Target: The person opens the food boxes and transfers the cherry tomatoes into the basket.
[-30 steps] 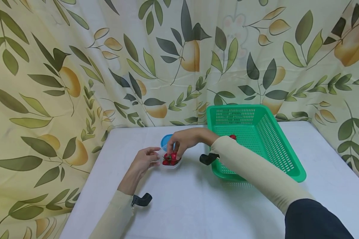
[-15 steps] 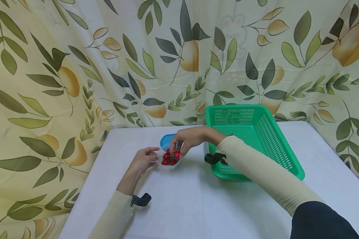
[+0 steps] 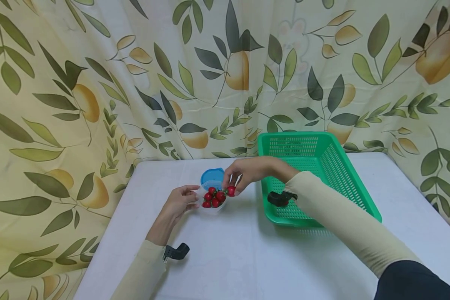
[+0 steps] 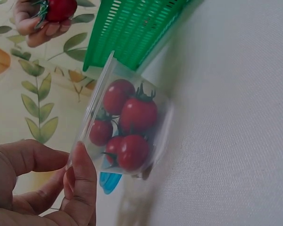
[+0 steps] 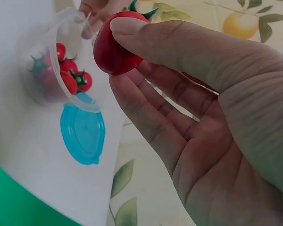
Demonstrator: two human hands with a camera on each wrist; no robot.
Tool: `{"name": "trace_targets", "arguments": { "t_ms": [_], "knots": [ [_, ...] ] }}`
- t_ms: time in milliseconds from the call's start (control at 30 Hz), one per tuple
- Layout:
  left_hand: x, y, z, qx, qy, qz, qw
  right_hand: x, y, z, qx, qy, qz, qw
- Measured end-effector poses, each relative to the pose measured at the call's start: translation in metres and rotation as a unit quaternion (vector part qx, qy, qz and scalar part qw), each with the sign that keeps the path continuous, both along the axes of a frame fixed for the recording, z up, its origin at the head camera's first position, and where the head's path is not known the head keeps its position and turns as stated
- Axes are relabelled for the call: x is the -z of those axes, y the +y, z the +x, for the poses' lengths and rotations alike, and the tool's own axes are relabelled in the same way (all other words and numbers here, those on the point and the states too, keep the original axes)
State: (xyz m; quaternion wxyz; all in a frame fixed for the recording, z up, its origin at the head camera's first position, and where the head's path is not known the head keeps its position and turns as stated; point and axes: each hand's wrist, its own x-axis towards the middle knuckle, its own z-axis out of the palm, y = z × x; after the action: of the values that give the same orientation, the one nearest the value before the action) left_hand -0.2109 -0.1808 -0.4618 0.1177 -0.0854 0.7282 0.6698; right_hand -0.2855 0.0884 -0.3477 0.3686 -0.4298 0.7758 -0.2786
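Between thumb and fingertips, my right hand (image 3: 252, 170) pinches a red cherry tomato (image 5: 114, 52) with a green stem, just right of a small clear plastic container (image 4: 164, 113). Several more cherry tomatoes (image 3: 215, 201) lie inside the container, and some still have green tops. My left hand (image 3: 181, 201) pinches the container's rim from the left, as the left wrist view shows. A blue lid (image 5: 83, 133) lies right behind the container, its near part overlapped by the tub in the head view.
A large green plastic basket (image 3: 360, 183) with holed walls stands to the right, under my right forearm. Something red (image 3: 283, 203) shows in it, mostly hidden by the black wrist camera. A leaf-and-fruit patterned curtain (image 3: 142, 133) hangs behind the white table (image 3: 225, 258).
My right hand has lifted the tomato out of the container and moved right, towards the basket. More of the blue lid and the remaining tomatoes now shows. The left hand has stayed put.
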Motion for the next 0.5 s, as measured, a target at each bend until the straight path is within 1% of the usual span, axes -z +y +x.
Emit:
{"name": "trace_targets", "arguments": {
  "t_ms": [333, 500],
  "knots": [
    [0.0, 0.001, 0.001, -0.007, -0.003, -0.002, 1.0, -0.011, 0.021, 0.005, 0.037, -0.014, -0.004, 0.999],
    [-0.001, 0.001, 0.002, -0.006, 0.004, -0.001, 1.0, -0.016, 0.034, 0.006, 0.054, -0.018, -0.009, 0.998]
  ]
}}
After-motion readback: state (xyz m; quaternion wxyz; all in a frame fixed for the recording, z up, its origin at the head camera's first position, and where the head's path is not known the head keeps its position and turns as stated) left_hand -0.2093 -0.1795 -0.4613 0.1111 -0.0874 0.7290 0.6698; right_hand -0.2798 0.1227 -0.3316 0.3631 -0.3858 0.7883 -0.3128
